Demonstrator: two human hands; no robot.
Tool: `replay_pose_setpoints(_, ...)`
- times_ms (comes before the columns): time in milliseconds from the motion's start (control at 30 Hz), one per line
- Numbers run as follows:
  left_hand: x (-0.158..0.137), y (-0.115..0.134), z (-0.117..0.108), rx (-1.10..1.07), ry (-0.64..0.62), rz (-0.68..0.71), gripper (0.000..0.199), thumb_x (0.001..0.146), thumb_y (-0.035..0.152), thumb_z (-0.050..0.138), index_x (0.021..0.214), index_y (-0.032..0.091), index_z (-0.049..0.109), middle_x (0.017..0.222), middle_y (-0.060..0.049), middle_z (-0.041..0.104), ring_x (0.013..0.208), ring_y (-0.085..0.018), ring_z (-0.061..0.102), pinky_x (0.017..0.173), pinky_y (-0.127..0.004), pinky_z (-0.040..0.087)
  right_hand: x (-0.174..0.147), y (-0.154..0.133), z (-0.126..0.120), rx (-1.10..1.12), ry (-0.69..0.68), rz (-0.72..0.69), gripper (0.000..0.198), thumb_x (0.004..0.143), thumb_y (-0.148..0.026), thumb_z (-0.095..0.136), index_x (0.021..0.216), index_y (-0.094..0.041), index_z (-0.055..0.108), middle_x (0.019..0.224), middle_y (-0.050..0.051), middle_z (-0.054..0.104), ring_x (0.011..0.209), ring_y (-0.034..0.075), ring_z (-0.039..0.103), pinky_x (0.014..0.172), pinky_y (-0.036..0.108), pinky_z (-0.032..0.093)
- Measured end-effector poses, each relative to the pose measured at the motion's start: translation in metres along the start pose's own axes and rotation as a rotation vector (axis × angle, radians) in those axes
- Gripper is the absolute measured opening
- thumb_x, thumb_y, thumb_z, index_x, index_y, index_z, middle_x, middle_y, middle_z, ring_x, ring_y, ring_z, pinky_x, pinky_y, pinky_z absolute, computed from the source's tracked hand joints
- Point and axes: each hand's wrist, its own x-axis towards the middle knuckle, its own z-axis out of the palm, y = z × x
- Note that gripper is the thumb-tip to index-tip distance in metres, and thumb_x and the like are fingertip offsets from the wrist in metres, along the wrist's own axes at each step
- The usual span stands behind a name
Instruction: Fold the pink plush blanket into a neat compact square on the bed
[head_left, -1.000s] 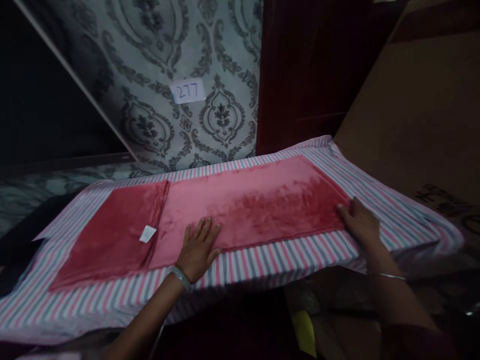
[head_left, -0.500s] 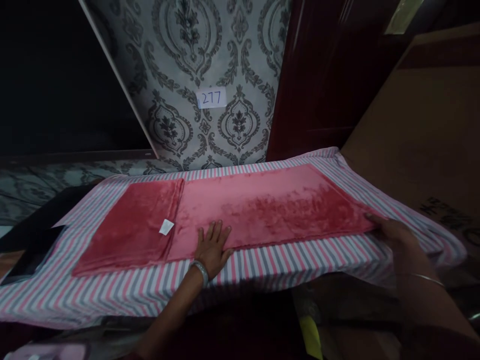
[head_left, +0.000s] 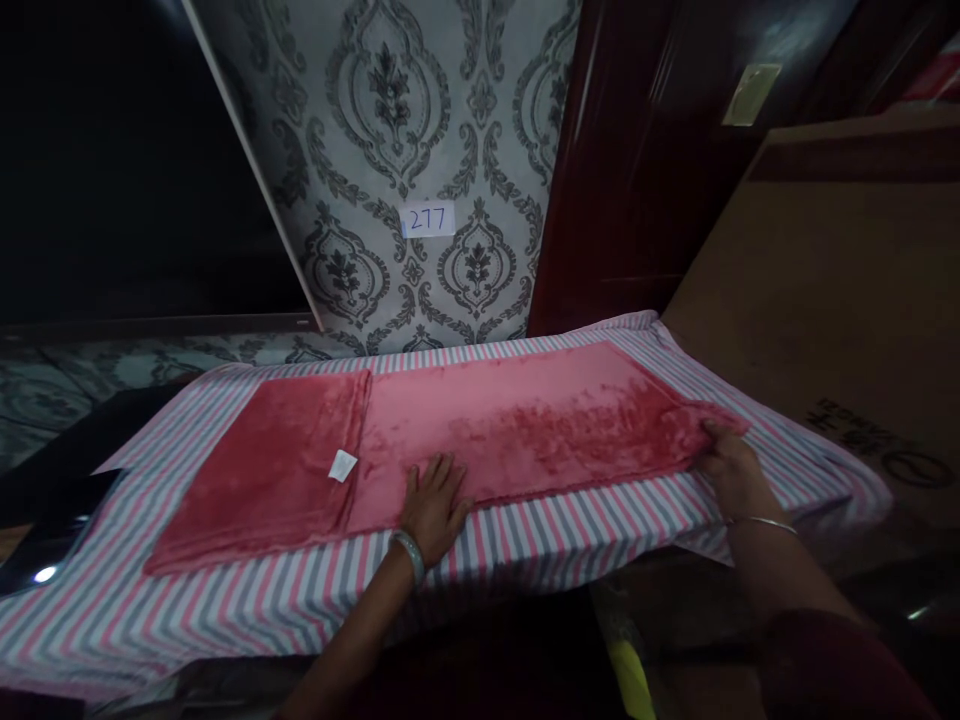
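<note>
A plush pink-red blanket (head_left: 495,420) lies in a long strip across the table. Its left end is doubled over into a thicker block, with a small white label (head_left: 343,466) near that fold's edge. My left hand (head_left: 435,508) rests flat on the blanket's near edge, fingers spread, just right of the folded block. At the right end, my right hand (head_left: 727,462) grips the near corner, and the cloth there is bunched and turned up a little. The fingertips of that hand are partly hidden in the pile.
A striped tablecloth (head_left: 285,600) covers the table under the blanket. At the left edge lies a dark shiny object (head_left: 56,535). A large dark screen (head_left: 142,180) stands behind on the left; a cardboard box (head_left: 840,290) stands on the right. The patterned wall bears a paper marked 277 (head_left: 428,219).
My right hand has moved left, drawing the blanket's right near corner inward and bunching it. My left hand stays flat on the near edge. The view has shifted slightly.
</note>
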Motion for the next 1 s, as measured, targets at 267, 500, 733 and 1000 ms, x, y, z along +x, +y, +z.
replay_pose_setpoints(267,0.02,-0.016,-0.015,-1.065,0.198,-0.182,0.053,0.087,0.048,0.064,0.132,0.021,0.063,0.146,-0.013,0.057,0.138,-0.028,0.051,0.119,-0.047,0.036,-0.004,-0.106,0.07,0.306,-0.163,0.055,0.012,0.071,-0.025,0.065,0.078,-0.015,0.067,0.066,-0.001,0.062,0.063,0.015,0.057,0.064,0.028,0.051)
replay_pose_setpoints(500,0.063,-0.039,-0.047,-1.824,0.044,-0.569,0.026,0.098,0.04,0.047,0.096,0.017,0.059,0.105,-0.013,0.07,0.092,-0.021,0.072,0.093,-0.04,0.055,-0.142,-0.165,0.128,0.073,-0.738,-0.556,0.027,0.089,-0.029,0.054,0.097,-0.016,0.076,0.088,0.006,0.077,0.082,0.022,0.069,0.076,0.03,0.052)
replay_pose_setpoints(733,0.089,-0.051,-0.046,-1.741,0.059,-0.614,0.022,0.096,0.038,0.052,0.089,0.018,0.059,0.083,-0.007,0.067,0.066,-0.017,0.064,0.074,-0.034,0.056,-0.225,-0.122,0.134,-0.085,-0.976,-0.647,0.058,0.073,0.0,0.049,0.122,-0.021,0.073,0.121,0.008,0.075,0.11,0.023,0.07,0.097,0.034,0.052)
replay_pose_setpoints(1000,0.159,-0.044,-0.042,-1.503,0.206,-0.602,0.07,0.084,0.034,0.075,0.144,0.019,0.042,0.104,-0.009,0.072,0.08,-0.018,0.071,0.074,-0.03,0.056,-0.222,-0.105,0.13,-0.021,-0.906,-0.721,0.071,0.068,0.0,0.047,0.132,-0.021,0.067,0.128,0.009,0.071,0.117,0.024,0.067,0.103,0.043,0.052)
